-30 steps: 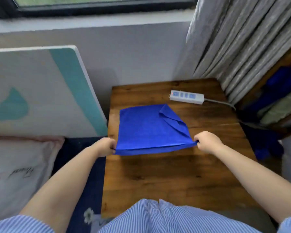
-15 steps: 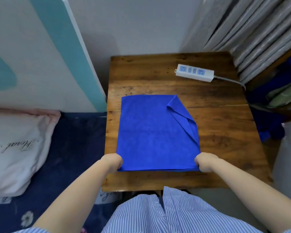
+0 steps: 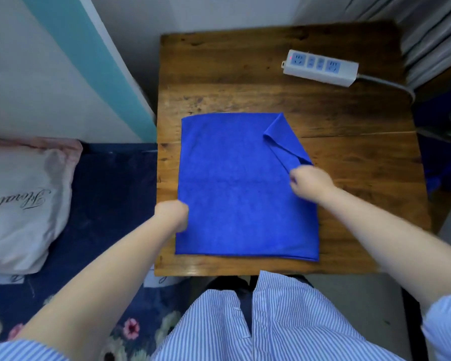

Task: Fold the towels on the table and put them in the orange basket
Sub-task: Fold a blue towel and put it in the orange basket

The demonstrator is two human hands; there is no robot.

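Note:
A blue towel (image 3: 235,188) lies flat on the wooden table (image 3: 271,97), and its far right corner is turned over into a triangular flap (image 3: 284,139). My left hand (image 3: 171,214) is curled at the towel's left edge, about halfway along, and grips it. At the right edge, my right hand (image 3: 310,183) pinches the cloth at the near end of the flap. The towel's near edge runs along the table's front edge. No orange basket shows in this view.
A white power strip (image 3: 320,67) with its cable lies at the table's far right. A white and teal board (image 3: 63,74) leans left of the table above a pillow (image 3: 18,204) on dark bedding. Grey curtains (image 3: 432,35) hang at right, over dark blue cloth (image 3: 440,165).
Both hands let go of the towel's near corners after laying it flat and moved forward along its side edges. The right hand went farther, up to the folded flap. The camera tilted further down.

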